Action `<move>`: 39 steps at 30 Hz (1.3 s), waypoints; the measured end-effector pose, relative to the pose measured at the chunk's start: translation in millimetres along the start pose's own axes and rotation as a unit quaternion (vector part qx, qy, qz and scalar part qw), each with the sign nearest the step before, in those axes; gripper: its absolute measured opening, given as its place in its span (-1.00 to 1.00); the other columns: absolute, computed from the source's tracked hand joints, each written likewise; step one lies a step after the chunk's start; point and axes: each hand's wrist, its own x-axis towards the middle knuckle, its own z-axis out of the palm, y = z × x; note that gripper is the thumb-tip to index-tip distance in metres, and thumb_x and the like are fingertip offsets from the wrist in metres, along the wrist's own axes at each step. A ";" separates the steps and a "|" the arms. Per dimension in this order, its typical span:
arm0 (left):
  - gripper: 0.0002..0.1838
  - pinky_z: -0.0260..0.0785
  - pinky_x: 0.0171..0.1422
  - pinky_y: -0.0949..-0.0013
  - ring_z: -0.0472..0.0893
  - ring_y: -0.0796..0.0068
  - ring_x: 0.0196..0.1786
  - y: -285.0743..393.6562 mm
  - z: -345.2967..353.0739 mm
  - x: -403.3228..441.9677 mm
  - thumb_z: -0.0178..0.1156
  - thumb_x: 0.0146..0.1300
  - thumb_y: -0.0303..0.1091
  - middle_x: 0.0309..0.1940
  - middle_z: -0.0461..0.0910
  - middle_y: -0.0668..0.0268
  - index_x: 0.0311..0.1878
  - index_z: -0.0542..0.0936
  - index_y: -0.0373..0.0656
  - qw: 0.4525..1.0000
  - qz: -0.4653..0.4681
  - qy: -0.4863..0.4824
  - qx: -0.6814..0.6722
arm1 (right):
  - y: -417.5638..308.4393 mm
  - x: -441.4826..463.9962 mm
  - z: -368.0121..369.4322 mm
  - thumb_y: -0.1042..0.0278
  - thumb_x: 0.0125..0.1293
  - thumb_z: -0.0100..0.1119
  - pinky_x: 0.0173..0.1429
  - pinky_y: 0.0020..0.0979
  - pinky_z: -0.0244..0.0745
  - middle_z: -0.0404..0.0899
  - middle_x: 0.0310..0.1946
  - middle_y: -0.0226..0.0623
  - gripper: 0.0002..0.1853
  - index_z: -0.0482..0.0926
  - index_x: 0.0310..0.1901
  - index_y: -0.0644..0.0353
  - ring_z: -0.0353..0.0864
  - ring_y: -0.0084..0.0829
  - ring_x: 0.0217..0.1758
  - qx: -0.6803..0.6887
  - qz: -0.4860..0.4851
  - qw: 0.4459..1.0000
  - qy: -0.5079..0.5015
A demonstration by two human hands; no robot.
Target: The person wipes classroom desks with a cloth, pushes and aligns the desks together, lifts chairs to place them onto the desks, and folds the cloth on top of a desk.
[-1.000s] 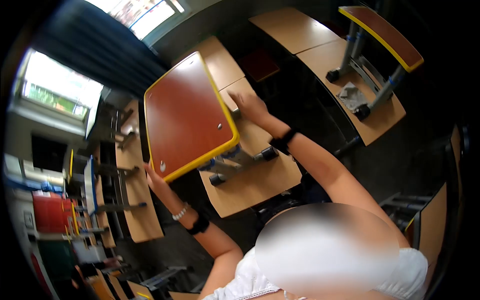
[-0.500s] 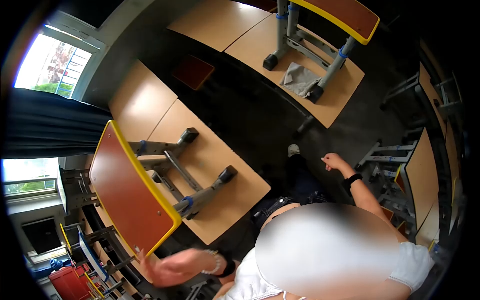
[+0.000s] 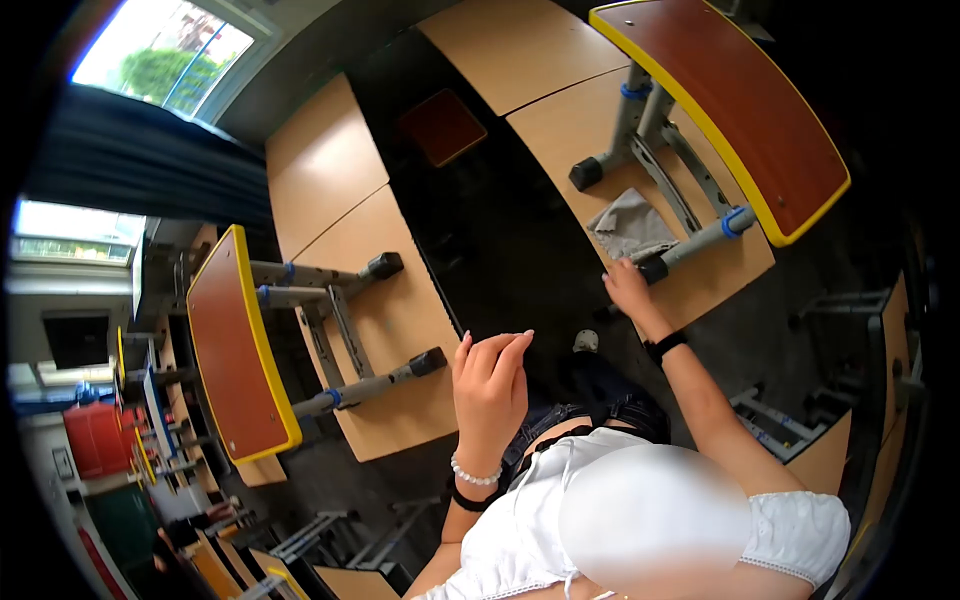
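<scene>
Near grey cloth (image 3: 630,222), right hand (image 3: 630,290) outstretched

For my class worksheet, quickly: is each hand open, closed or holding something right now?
Left hand: loosely open, holding nothing.
Right hand: by the grey cloth; whether it grips it cannot be told.

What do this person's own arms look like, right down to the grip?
Short white sleeves with a trimmed edge. The left grip and right grip wear no gloves. Each wrist has a plain black band; the left also has a pale beaded bracelet.
</scene>
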 end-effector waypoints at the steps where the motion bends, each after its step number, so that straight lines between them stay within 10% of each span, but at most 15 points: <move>1: -0.70 0.16 0.11 0.16 0.47 0.37 -0.30 3.4 0.0 1.5 -0.01 -0.09 -0.65 -0.38 0.49 0.32 -0.25 0.51 -0.13 1.000 -0.006 0.005 0.008 | 7.5 14.1 -1.6 0.33 0.07 0.01 -0.10 -0.24 0.34 0.36 -0.23 -0.07 -0.75 0.44 -0.22 0.28 0.38 -0.08 -0.17 0.009 0.004 1.000 -0.007; 14: -0.77 0.30 -0.19 0.33 0.47 0.29 -0.39 3.9 34.5 46.7 -0.02 -0.18 -0.67 -0.51 0.47 0.25 -0.41 0.52 -0.21 0.996 0.000 0.031 -0.083 | 40.8 52.8 2.7 0.33 -0.03 0.16 -0.13 -0.24 0.39 0.26 -0.11 -0.08 -0.43 0.22 0.05 0.29 0.42 -0.11 -0.16 -0.132 0.064 0.986 -0.078; 22: -0.75 0.32 -0.30 0.43 0.49 0.35 -0.44 -17.3 69.7 130.0 -0.05 -0.20 -0.72 -0.56 0.50 0.29 -0.44 0.52 -0.22 0.984 0.040 0.004 -0.172 | 36.8 78.1 34.8 0.38 0.08 -0.01 -0.24 -0.24 0.44 0.28 -0.19 -0.16 -0.79 0.38 -0.25 0.28 0.51 -0.19 -0.36 -0.323 0.056 0.944 -0.035; 31: -0.74 0.31 -0.37 0.45 0.50 0.39 -0.47 -114.8 75.5 264.1 -0.06 -0.18 -0.71 -0.58 0.48 0.30 -0.43 0.52 -0.20 0.969 0.030 -0.038 -0.244 | 13.6 123.8 8.4 0.28 -0.15 0.12 -0.27 -0.21 0.42 0.50 -0.47 -0.05 -0.71 0.39 -0.38 0.26 0.52 -0.12 -0.35 -0.191 0.164 0.960 -0.122; 39: -0.77 0.35 -0.36 0.52 0.54 0.45 -0.45 -258.1 54.2 334.4 -0.12 -0.03 -0.73 -0.54 0.50 0.21 -0.38 0.51 -0.28 0.957 -0.136 0.031 -0.255 | -151.8 228.5 13.5 0.28 -0.16 0.08 -0.27 -0.25 0.38 0.48 -0.47 0.01 -0.68 0.40 -0.34 0.29 0.47 -0.04 -0.34 0.048 0.132 0.965 -0.220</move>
